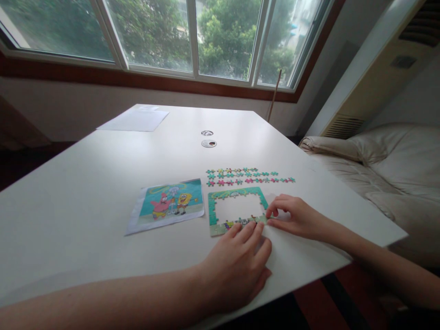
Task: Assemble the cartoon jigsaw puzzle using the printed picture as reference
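A jigsaw puzzle border (212,211) lies flat on the white table, joined all round and enclosing bare tabletop. My left hand (239,259) rests over its near edge, fingers stretched out on the pieces and hiding part of them. At the lower right corner, my right hand (295,215) has its thumb and index finger closed in on the border's edge. Beyond the border, loose jigsaw pieces (228,182) are laid out in three rows. To the left is a printed reference picture (172,201) with pink, yellow and teal cartoon figures.
The white table (85,201) narrows toward a window (227,41). Two small round discs (207,144) lie farther back. White paper sheets (134,120) are at the far left. A pale sofa (388,160) stands to the right, with a stick (275,94) under the window.
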{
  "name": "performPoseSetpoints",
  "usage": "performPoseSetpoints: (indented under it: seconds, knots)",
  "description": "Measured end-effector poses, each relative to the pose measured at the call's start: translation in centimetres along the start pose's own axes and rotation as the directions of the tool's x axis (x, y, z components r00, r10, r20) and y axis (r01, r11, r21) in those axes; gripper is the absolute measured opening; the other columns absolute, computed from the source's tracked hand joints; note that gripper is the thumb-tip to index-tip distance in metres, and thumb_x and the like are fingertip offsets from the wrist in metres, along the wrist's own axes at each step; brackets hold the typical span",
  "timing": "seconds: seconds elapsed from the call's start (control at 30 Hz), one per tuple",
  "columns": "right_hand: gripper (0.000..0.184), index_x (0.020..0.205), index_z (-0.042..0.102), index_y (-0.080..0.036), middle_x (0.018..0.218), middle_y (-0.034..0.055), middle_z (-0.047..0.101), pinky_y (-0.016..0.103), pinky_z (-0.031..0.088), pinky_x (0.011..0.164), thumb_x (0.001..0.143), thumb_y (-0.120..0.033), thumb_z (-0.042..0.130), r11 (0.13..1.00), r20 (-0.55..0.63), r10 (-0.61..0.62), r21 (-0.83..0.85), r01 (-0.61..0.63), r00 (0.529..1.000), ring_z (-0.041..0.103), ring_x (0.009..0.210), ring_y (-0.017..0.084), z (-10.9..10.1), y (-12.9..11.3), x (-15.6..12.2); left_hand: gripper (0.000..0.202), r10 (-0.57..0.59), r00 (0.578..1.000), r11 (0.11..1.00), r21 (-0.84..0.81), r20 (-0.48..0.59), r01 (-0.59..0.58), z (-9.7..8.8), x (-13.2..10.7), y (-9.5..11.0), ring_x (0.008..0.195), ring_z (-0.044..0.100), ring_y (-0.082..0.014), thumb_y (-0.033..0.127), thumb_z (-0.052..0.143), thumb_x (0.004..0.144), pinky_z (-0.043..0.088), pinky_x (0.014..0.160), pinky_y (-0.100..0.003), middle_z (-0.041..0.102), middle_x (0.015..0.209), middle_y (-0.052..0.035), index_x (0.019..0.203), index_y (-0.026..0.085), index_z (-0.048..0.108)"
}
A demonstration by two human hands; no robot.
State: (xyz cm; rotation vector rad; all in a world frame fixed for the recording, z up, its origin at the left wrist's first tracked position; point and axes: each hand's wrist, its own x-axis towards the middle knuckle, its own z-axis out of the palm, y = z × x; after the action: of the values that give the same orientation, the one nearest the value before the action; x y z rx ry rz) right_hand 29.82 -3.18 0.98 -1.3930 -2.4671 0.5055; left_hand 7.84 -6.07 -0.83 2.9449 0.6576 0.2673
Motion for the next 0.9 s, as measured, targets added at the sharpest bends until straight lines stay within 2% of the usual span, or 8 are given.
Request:
performPoseSetpoints:
  seconds: [0.23,0.37,0.47,0.57,0.73,0.9]
  knots:
    - [0.011,0.081,0.063,-0.019,0.077,0.0037,0.059,0.027,0.042,0.070,0.079,-0.028,0.057,0.999,0.005,-0.038,0.039,0.038,0.999,0.054,0.075,0.015,-0.4,0.0,-0.1,0.038,0.013,1.000,0.999,0.031,-0.012,-0.013,-0.1,-0.2,0.0,0.122,0.039,-0.0300,0.038,0.042,0.089,0.033,0.098,-0.045,0.041,0.135,-0.0158,0.116,0.012,0.047]
    - [0.019,0.088,0.063,-0.019,0.089,0.0070,0.062,0.028,0.045,0.072,0.083,-0.033,0.052,0.992,-0.024,-0.070,0.107,0.073,0.997,0.056,0.082,0.017,-1.0,1.1,-0.1,0.044,-0.003,0.999,0.997,0.081,-0.036,0.005,-0.9,-1.6,-1.1,0.124,0.037,-0.0302,0.040,0.043,0.089,0.033,0.098,-0.045,0.038,0.138,-0.0149,0.123,0.013,0.043]
    - [0.028,0.103,0.059,-0.020,0.103,0.0096,0.060,0.034,0.044,0.082,0.082,-0.037,0.052,0.994,-0.066,-0.091,0.048,0.095,0.994,0.054,0.096,0.021,-1.0,2.5,0.0,0.039,-0.103,0.993,0.984,0.142,-0.058,0.110,-1.8,-3.2,-2.9,0.121,0.041,-0.0291,0.033,0.046,0.088,0.035,0.096,-0.044,0.043,0.134,-0.0143,0.122,0.014,0.046]
    - [0.042,0.120,0.050,-0.021,0.120,0.0116,0.053,0.043,0.035,0.096,0.083,-0.040,0.050,0.991,-0.062,-0.113,-0.076,0.109,0.992,0.046,0.112,0.025,-0.7,3.5,0.3,0.033,-0.195,0.978,0.958,0.200,-0.079,0.207,-2.5,-4.8,-4.6,0.117,0.045,-0.0294,0.026,0.049,0.087,0.036,0.095,-0.046,0.047,0.130,-0.0138,0.118,0.015,0.050]
    - [0.060,0.137,0.031,-0.021,0.136,0.0125,0.040,0.048,0.026,0.101,0.084,-0.047,0.046,0.971,0.007,-0.116,-0.211,0.115,0.993,0.034,0.123,0.028,-0.1,3.7,0.5,0.025,-0.194,0.977,0.965,0.162,-0.083,0.206,-2.4,-6.7,-5.7,0.116,0.046,-0.0262,0.023,0.048,0.086,0.037,0.096,-0.044,0.054,0.123,-0.0095,0.109,0.018,0.054]
    - [0.065,0.138,0.028,-0.021,0.139,0.0115,0.036,0.046,0.026,0.101,0.083,-0.051,0.045,0.961,0.054,-0.130,-0.238,0.139,0.990,0.033,0.123,0.029,0.2,4.1,0.5,0.027,-0.179,0.974,0.978,0.087,-0.137,0.192,-1.6,-7.3,-5.6,0.117,0.045,-0.0237,0.021,0.045,0.086,0.037,0.097,-0.040,0.054,0.123,-0.0083,0.111,0.019,0.054]
